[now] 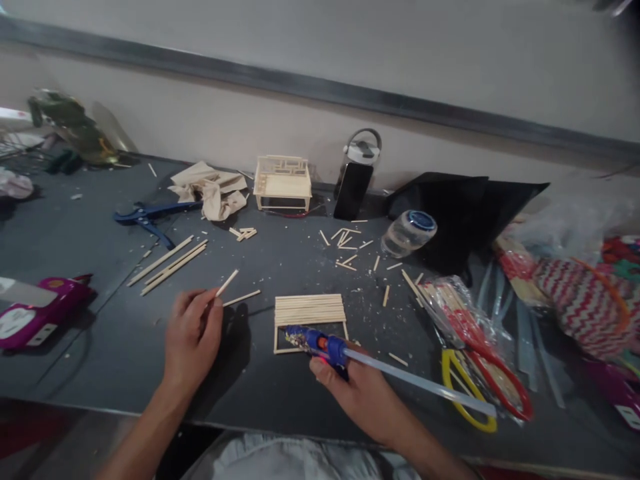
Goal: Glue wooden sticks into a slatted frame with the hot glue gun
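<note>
My left hand (194, 333) pinches a short thin wooden stick (227, 283) between thumb and fingertips, its free end pointing up and right. Another wooden stick (243, 298) lies on the table just beyond those fingers. In my right hand (357, 383) is a blue glue gun (320, 341), with a long clear glue stick (420, 381) sticking out of its back. The gun's nozzle is over the lower left of a small rectangular stick frame (310, 309), whose upper part is covered by sticks laid side by side. Whether the nozzle touches the frame I cannot tell.
A small stick-built model (283, 185) stands by the wall, beside a phone (353, 192) leaning on a bottle. Blue pliers (145, 217) and longer sticks (173, 267) lie left. Scissors (470, 393), packed sticks and a clear jar (409, 235) are right.
</note>
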{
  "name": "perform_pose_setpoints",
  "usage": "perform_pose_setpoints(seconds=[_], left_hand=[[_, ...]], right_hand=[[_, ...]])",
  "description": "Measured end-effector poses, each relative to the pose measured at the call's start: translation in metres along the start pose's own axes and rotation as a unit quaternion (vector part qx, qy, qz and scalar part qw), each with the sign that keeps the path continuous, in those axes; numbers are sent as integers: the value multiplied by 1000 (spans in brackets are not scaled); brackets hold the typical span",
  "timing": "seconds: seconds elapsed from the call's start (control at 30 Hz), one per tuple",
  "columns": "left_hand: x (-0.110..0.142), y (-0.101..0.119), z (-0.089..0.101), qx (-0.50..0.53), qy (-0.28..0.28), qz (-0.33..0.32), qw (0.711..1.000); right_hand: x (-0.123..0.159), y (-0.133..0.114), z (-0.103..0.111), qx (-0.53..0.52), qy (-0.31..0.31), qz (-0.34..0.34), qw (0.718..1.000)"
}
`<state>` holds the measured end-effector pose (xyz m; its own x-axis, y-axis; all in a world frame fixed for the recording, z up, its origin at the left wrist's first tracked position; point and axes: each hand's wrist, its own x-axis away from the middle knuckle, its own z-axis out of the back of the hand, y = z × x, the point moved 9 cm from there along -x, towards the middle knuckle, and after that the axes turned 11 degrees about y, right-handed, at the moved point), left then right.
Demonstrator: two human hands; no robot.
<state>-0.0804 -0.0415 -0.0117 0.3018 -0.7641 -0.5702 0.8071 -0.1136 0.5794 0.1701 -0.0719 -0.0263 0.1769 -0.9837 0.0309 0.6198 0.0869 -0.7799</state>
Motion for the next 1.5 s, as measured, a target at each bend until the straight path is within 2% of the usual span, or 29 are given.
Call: perform_pose_setpoints(seconds=[0.17,0.53,1.5], left_hand=[[1,-2,-1,13,-2,5,1000],[1,2,-1,24,-13,1,1000],[2,0,-4,20,-22,-5,1000]], right_hand=[[-1,4,-9,26,-11,-8,1000],[-1,11,-13,73,-5,-28,997],[0,12,-15,72,-6,-11,997]])
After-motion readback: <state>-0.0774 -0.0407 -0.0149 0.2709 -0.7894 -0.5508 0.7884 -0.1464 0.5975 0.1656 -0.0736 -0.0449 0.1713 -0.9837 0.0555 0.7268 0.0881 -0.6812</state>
